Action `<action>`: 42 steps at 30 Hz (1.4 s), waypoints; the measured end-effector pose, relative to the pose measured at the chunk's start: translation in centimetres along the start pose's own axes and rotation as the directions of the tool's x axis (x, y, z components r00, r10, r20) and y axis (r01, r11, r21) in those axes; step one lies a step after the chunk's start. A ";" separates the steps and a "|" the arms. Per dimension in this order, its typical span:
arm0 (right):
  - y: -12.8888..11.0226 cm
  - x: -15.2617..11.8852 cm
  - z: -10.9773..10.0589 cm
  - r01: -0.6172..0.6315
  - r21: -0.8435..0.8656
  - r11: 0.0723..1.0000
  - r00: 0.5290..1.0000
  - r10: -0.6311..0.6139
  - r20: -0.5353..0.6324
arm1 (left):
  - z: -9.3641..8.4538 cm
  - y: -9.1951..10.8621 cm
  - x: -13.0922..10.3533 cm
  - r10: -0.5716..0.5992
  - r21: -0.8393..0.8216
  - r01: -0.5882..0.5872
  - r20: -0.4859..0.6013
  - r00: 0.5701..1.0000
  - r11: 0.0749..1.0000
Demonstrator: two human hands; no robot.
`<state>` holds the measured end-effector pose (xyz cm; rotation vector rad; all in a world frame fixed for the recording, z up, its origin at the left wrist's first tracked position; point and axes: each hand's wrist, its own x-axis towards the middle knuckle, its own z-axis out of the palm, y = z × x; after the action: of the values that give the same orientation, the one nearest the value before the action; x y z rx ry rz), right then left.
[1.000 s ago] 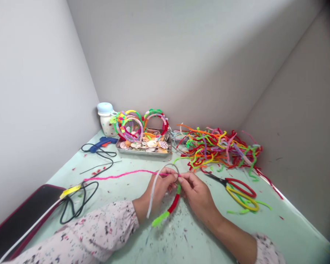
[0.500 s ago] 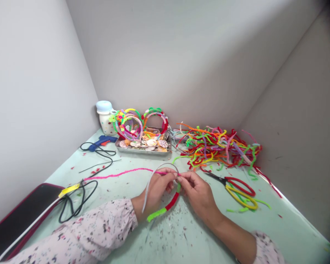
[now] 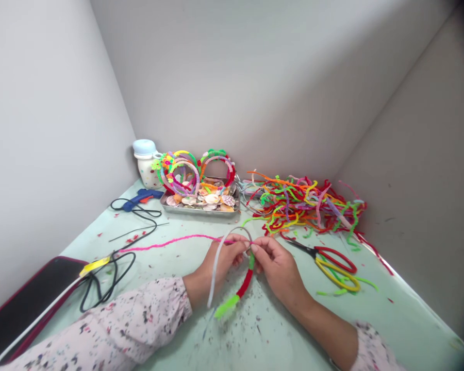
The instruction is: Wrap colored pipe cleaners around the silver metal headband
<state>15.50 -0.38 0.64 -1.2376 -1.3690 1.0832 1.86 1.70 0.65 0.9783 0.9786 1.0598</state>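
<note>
A thin grey headband (image 3: 215, 273) arches over the table in front of me, one arm bare, the other wrapped in green and red pipe cleaner (image 3: 246, 282). My left hand (image 3: 229, 253) is closed, pinching a long pink pipe cleaner (image 3: 178, 239) near the headband; its free length trails off to the left. Fingertip to fingertip with it, my right hand (image 3: 274, 263) grips the headband just above the wrapped green part. The pink end lies between both sets of fingertips, mostly hidden by them.
At the right lie scissors (image 3: 337, 268) beside a heap of coloured pipe cleaners (image 3: 301, 203). Behind my hands stands a metal tray (image 3: 201, 210) of shells and finished headbands. Further left are a blue glue gun (image 3: 141, 200), its black cord, a white jar (image 3: 148, 170) and a black tablet-like slab (image 3: 27, 304).
The headband has turned slightly in my fingers, its bare arm and green tip swinging a little down and to the right. Both hands stay pinched at nearly the same spot.
</note>
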 end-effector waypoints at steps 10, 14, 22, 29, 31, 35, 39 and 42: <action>0.0 0.4 -0.3 -0.028 0.087 0.996 0.998 0.023 0.064 | -0.1 -0.3 0.2 -0.011 0.035 0.011 0.002 1.000 0.999; 0.3 0.6 -0.4 -0.062 0.163 0.985 0.995 0.048 0.088 | 0.1 0.0 -0.1 -0.003 0.034 0.002 0.013 1.000 0.999; 1.0 0.8 -0.7 -0.159 0.350 0.923 0.979 0.101 0.177 | 0.2 0.5 -0.3 -0.021 0.061 0.019 0.021 1.000 0.998; 1.1 1.1 -1.0 -0.283 0.480 0.830 0.946 0.160 0.281 | 0.1 0.2 -0.1 0.000 0.061 -0.003 0.056 0.998 0.998; 1.1 1.2 -1.2 -0.285 0.489 0.825 0.943 0.150 0.297 | 0.1 0.3 -0.2 -0.011 0.060 0.006 0.073 0.997 0.998; 0.6 1.4 -1.5 -0.342 0.509 0.790 0.916 0.160 0.367 | 0.1 0.9 -0.4 -0.026 0.070 0.020 0.089 0.996 0.997; 0.4 1.6 -1.9 -0.386 0.507 0.770 0.889 0.164 0.427 | 0.0 1.5 -0.6 0.011 0.096 -0.023 0.126 0.992 0.995; 0.8 1.7 -2.2 -0.405 0.527 0.747 0.871 0.140 0.472 | 0.0 1.6 -0.7 0.014 0.059 -0.022 0.119 0.993 0.998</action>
<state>17.73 1.45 0.31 -0.7525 -0.9813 1.9103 1.39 1.31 2.26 1.0888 0.9100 0.9805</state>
